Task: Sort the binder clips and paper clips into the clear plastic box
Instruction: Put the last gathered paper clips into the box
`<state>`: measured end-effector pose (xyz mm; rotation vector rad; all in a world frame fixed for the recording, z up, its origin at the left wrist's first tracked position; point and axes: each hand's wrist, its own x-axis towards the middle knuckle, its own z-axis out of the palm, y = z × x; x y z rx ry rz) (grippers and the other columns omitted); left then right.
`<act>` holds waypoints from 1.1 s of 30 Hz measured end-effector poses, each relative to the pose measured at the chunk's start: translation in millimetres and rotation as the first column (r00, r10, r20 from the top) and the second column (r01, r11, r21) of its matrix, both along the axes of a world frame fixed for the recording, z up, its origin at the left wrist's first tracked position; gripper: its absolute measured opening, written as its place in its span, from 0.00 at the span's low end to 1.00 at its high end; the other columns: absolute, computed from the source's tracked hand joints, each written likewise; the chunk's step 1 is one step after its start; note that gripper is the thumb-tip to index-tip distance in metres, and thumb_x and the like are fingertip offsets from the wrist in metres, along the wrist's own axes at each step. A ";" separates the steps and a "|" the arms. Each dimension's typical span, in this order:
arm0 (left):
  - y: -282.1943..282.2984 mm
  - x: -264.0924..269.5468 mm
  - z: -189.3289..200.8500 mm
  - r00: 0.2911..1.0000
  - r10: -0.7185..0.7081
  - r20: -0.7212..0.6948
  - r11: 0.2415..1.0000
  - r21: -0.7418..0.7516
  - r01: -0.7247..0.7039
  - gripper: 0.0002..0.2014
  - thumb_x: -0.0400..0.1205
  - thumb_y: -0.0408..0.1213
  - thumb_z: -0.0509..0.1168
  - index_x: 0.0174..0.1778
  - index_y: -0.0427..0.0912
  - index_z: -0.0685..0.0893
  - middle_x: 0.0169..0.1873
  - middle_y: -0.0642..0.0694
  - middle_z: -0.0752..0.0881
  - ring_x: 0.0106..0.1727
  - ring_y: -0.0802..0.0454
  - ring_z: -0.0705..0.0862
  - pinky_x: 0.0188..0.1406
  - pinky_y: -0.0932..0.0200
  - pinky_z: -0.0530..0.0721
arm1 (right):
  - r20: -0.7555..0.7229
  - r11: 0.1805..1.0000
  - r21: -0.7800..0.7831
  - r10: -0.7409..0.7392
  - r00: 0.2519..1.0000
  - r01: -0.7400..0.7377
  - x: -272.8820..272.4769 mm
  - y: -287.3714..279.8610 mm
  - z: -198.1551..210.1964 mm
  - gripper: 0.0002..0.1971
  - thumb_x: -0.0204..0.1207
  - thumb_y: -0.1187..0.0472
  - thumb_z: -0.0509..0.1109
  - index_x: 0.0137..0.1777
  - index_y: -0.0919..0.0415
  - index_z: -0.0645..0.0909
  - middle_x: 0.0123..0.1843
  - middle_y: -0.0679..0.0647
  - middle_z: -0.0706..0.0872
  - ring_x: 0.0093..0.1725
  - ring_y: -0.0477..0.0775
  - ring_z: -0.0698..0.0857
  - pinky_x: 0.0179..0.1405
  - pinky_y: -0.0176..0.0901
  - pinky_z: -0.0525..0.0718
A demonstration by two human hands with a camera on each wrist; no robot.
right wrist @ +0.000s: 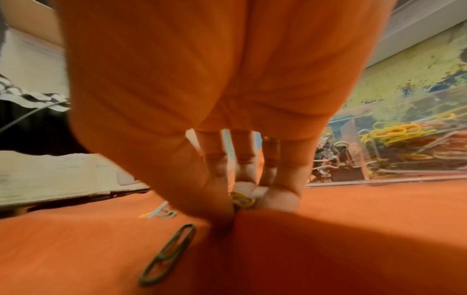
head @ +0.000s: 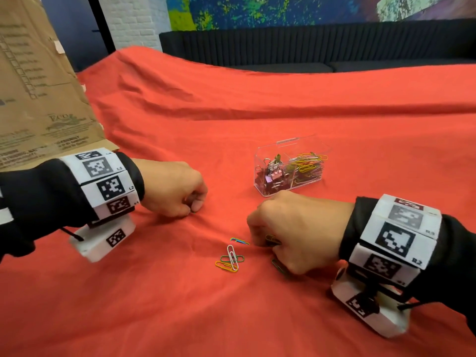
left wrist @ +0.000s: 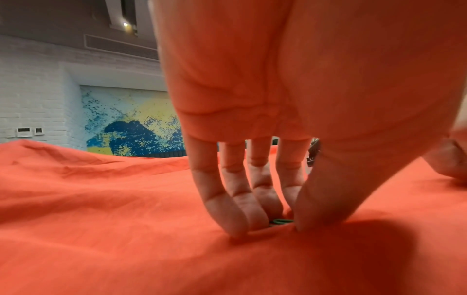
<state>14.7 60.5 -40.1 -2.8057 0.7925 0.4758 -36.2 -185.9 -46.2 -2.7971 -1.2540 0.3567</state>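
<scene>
The clear plastic box stands on the red cloth, with binder clips in its left compartment and paper clips in its right. My left hand is down on the cloth to the box's left. In the left wrist view its curled fingers and thumb pinch a green paper clip. My right hand is down just in front of the box, pinching a yellow paper clip. A small heap of loose paper clips lies between the hands. Another green clip lies under my right palm.
A brown cardboard sheet leans at the far left behind my left wrist. The red cloth is wrinkled and rises toward the back. A dark sofa stands beyond it. A thin multicoloured clip lies beside my right fingertips.
</scene>
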 end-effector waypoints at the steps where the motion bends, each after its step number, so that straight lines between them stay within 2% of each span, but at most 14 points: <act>1: 0.0 -0.5 0.4 1.000 -0.005 -0.001 1.000 -0.003 0.005 0.04 0.74 0.39 0.67 0.42 0.54 0.82 0.38 0.57 0.86 0.37 0.62 0.82 0.43 0.62 0.81 | -0.011 1.000 -0.003 -0.011 1.000 0.011 0.4 -0.9 0.5 0.10 0.65 0.62 0.72 0.46 0.52 0.84 0.37 0.46 0.85 0.39 0.51 0.83 0.37 0.45 0.87; 3: -0.1 -0.5 1.7 1.000 0.025 0.003 0.999 -0.036 -0.025 0.04 0.76 0.39 0.67 0.43 0.52 0.85 0.38 0.57 0.88 0.37 0.65 0.84 0.43 0.63 0.83 | -0.039 1.000 0.008 -0.024 0.999 0.025 3.7 -4.4 3.6 0.09 0.68 0.61 0.71 0.46 0.51 0.87 0.35 0.43 0.85 0.35 0.45 0.82 0.37 0.40 0.85; 5: -0.3 -0.1 2.4 0.997 0.070 0.029 0.994 -0.083 -0.067 0.06 0.77 0.36 0.68 0.45 0.51 0.87 0.34 0.60 0.89 0.33 0.70 0.84 0.41 0.67 0.83 | -0.062 0.999 0.031 -0.032 0.998 0.034 8.3 -9.9 7.7 0.10 0.72 0.62 0.69 0.49 0.49 0.89 0.35 0.41 0.87 0.32 0.36 0.81 0.37 0.31 0.81; 6: -0.4 0.1 1.9 0.996 0.083 0.045 0.992 -0.098 -0.078 0.06 0.77 0.35 0.68 0.45 0.51 0.88 0.33 0.61 0.89 0.31 0.71 0.83 0.39 0.70 0.81 | -0.067 0.999 0.034 -0.033 0.997 0.035 9.8 -12.4 9.8 0.12 0.73 0.63 0.68 0.50 0.47 0.89 0.36 0.41 0.88 0.32 0.35 0.81 0.37 0.29 0.80; 8: -0.5 -0.3 -0.1 0.994 0.093 0.059 0.991 -0.103 -0.087 0.05 0.75 0.36 0.72 0.45 0.51 0.89 0.33 0.60 0.88 0.31 0.70 0.83 0.34 0.76 0.76 | -0.062 0.999 0.027 -0.019 0.998 0.021 10.8 -16.3 11.4 0.14 0.72 0.62 0.70 0.53 0.44 0.89 0.41 0.43 0.90 0.36 0.39 0.84 0.42 0.35 0.84; 10: -0.5 -0.4 -1.4 0.994 0.092 0.065 0.992 -0.092 -0.086 0.05 0.74 0.38 0.75 0.44 0.51 0.88 0.32 0.60 0.88 0.32 0.69 0.83 0.32 0.78 0.73 | -0.060 1.000 0.021 -0.016 0.998 0.017 8.4 -18.2 9.5 0.15 0.70 0.61 0.73 0.55 0.43 0.88 0.42 0.43 0.89 0.36 0.40 0.83 0.44 0.41 0.87; 14: 0.2 -1.6 0.5 0.996 0.068 0.056 0.997 -0.048 -0.066 0.02 0.75 0.40 0.73 0.42 0.50 0.88 0.32 0.58 0.89 0.32 0.66 0.84 0.32 0.77 0.74 | -0.030 1.000 -0.004 -0.018 0.999 0.018 2.8 -16.6 4.0 0.13 0.67 0.64 0.71 0.49 0.48 0.87 0.37 0.44 0.87 0.33 0.41 0.80 0.39 0.45 0.88; 17: 0.0 -4.2 1.3 0.999 0.028 0.045 1.000 -0.010 -0.028 0.03 0.76 0.41 0.68 0.39 0.50 0.87 0.29 0.58 0.87 0.29 0.65 0.81 0.30 0.77 0.73 | -0.023 0.999 -0.038 -0.013 1.000 0.012 -1.3 -13.6 3.9 0.09 0.66 0.66 0.68 0.41 0.50 0.83 0.32 0.43 0.82 0.31 0.41 0.78 0.34 0.42 0.84; 20: -0.5 -7.4 0.2 0.999 0.013 0.053 1.000 0.015 -0.013 0.04 0.75 0.41 0.66 0.38 0.49 0.85 0.28 0.57 0.85 0.29 0.63 0.79 0.31 0.74 0.74 | -0.031 0.999 -0.036 -0.029 0.999 0.028 -1.3 -12.8 4.7 0.09 0.65 0.67 0.68 0.39 0.50 0.81 0.32 0.44 0.82 0.32 0.43 0.79 0.34 0.46 0.87; 23: 0.4 -8.9 0.8 0.998 0.013 0.068 1.000 0.002 -0.013 0.04 0.76 0.42 0.67 0.41 0.49 0.86 0.32 0.57 0.87 0.32 0.63 0.81 0.35 0.72 0.77 | -0.048 0.998 -0.006 -0.067 0.997 0.067 6.0 -19.1 6.7 0.09 0.64 0.68 0.69 0.38 0.52 0.84 0.30 0.43 0.84 0.30 0.39 0.80 0.32 0.35 0.82; 26: 4.4 -10.9 3.4 0.998 0.043 0.036 0.999 -0.021 -0.042 0.04 0.75 0.41 0.71 0.45 0.51 0.86 0.35 0.60 0.88 0.32 0.71 0.81 0.34 0.78 0.75 | 0.012 0.988 0.064 -0.139 0.990 0.137 26.9 -32.4 19.0 0.09 0.63 0.68 0.71 0.37 0.53 0.86 0.31 0.44 0.87 0.29 0.37 0.82 0.33 0.30 0.79; 28: 6.4 -12.6 4.0 0.998 0.047 0.031 0.999 -0.009 -0.047 0.06 0.75 0.39 0.72 0.46 0.51 0.86 0.35 0.61 0.87 0.31 0.75 0.80 0.33 0.80 0.73 | 0.070 0.960 0.158 -0.246 0.967 0.233 49.0 -44.8 33.7 0.09 0.62 0.68 0.74 0.36 0.52 0.87 0.29 0.42 0.88 0.31 0.40 0.85 0.37 0.35 0.83; 30: 7.0 -13.4 3.9 0.997 0.037 0.063 0.999 0.013 -0.038 0.06 0.74 0.39 0.70 0.46 0.52 0.85 0.34 0.61 0.86 0.29 0.73 0.79 0.33 0.79 0.73 | 0.137 0.900 0.306 -0.363 0.922 0.309 73.6 -56.5 47.0 0.09 0.61 0.67 0.76 0.35 0.51 0.87 0.29 0.42 0.88 0.35 0.41 0.88 0.43 0.40 0.87; 33: 5.4 -12.3 3.1 0.995 0.063 0.083 0.998 0.013 -0.064 0.09 0.71 0.38 0.70 0.46 0.52 0.86 0.35 0.60 0.87 0.31 0.70 0.81 0.36 0.74 0.80 | 0.155 0.762 0.535 -0.513 0.845 0.364 104.2 -65.5 53.0 0.08 0.64 0.69 0.75 0.34 0.53 0.87 0.33 0.46 0.91 0.38 0.48 0.93 0.49 0.45 0.91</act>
